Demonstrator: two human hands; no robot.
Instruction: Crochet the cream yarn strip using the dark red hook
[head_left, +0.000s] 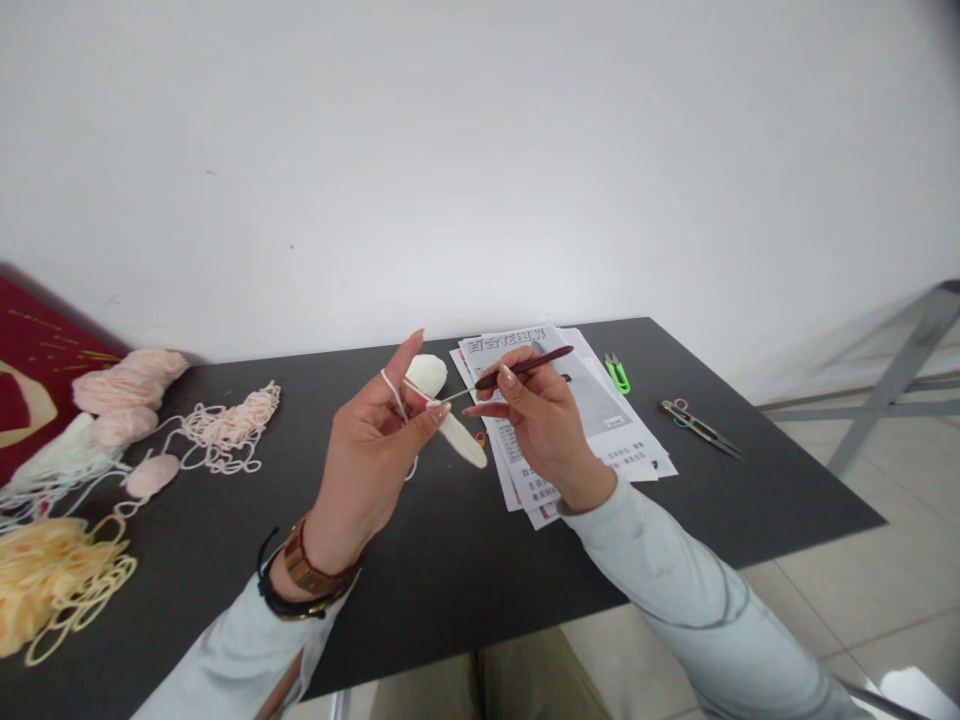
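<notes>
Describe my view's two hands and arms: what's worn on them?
Both arms have long, pale grey-blue sleeves. The left hand is gloveless, with a brown band and a black band around its wrist. The right hand is gloveless too.

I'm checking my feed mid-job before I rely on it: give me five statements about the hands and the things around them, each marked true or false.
1. The right hand holds the hook by its dark red handle. True.
2. The left hand is empty. False: it holds the white worked piece.
3. Yellow yarn lies on the left part of the table in the picture. True.
4. The green-handled snips lie left of the printed sheets in the picture. False: they lie to the right of them.
5. The left wrist is bare. False: a brown band is on it.
</notes>
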